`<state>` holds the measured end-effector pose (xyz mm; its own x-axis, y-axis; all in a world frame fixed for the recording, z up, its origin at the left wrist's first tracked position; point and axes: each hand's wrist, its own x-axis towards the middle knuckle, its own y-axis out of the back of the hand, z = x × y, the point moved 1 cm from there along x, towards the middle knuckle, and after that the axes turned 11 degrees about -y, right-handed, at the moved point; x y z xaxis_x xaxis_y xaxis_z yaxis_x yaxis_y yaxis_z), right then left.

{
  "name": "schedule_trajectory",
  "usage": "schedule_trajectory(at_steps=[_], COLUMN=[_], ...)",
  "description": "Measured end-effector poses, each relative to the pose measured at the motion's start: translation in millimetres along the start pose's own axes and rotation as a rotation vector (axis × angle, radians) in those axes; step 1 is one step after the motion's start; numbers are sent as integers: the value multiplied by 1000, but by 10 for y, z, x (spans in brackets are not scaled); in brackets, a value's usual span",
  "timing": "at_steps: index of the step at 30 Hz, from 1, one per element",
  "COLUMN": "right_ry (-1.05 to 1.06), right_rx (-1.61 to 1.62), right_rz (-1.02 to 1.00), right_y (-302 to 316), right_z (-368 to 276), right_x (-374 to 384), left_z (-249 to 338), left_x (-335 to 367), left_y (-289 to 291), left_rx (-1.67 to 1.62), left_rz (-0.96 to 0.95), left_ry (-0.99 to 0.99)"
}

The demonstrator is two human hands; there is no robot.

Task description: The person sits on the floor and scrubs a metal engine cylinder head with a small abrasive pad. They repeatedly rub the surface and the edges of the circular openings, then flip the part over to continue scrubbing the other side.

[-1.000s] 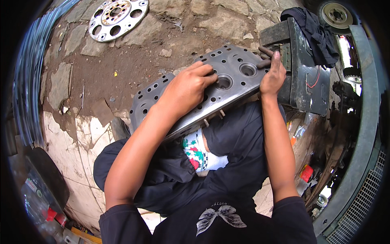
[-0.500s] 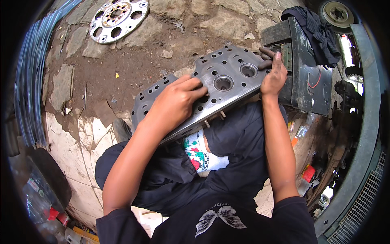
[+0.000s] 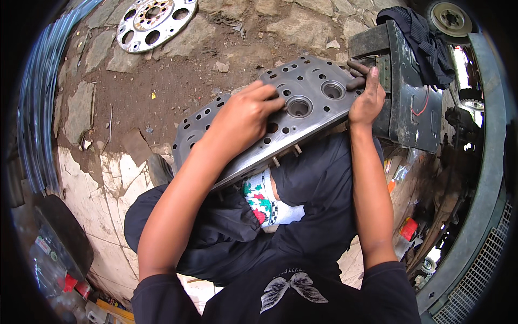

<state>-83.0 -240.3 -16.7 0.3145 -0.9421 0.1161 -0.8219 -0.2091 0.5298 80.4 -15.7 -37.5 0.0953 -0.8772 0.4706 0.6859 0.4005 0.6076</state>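
Note:
A grey metal cylinder head (image 3: 315, 123), pierced with many round holes and two visible larger valve seats, lies tilted across my raised knees. My left hand (image 3: 244, 114) is over its middle, knuckles up and fingers curled together beside one valve seat. Its fingertips are slightly blurred, and I cannot make out whether anything is under them. At the far right end, my right hand (image 3: 367, 102) grips the edge of the cylinder head, its fingertips darkened with grime. Two short pins (image 3: 287, 155) stick out from the side facing me.
A round metal plate with large holes (image 3: 167, 33) lies on the dirt and stones ahead. Close to my right hand stands a dark metal box (image 3: 413, 116) with a dark cloth (image 3: 418, 43) draped on it. Bluish strips (image 3: 38, 108) run along the left; a black container (image 3: 63, 232) sits below them.
My left hand has slid up and to the right across the cylinder head's face, nearer the valve seat. My right hand keeps its hold on the end.

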Motion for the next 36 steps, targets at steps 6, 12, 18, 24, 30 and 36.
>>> schedule_trajectory(at_steps=[6, 12, 18, 24, 30, 36], right_ry=[-63, -54, -5, -71, -32, -10], right_rx=[-51, -68, -35, -98, -69, 27], right_rz=[6, 11, 44, 31, 20, 2], right_y=[51, 20, 20, 48, 53, 25], right_z=[-20, -32, -36, 50, 17, 11], right_x=[9, 0, -5, 30, 12, 30], left_z=[177, 143, 237, 313, 213, -162], left_x=[-78, 10, -24, -89, -26, -153], left_y=[-4, -6, 11, -39, 19, 160], left_rx=[-18, 55, 40, -29, -38, 79], left_rz=[35, 7, -9, 67, 20, 68], left_ry=[88, 94, 116, 83, 49, 136])
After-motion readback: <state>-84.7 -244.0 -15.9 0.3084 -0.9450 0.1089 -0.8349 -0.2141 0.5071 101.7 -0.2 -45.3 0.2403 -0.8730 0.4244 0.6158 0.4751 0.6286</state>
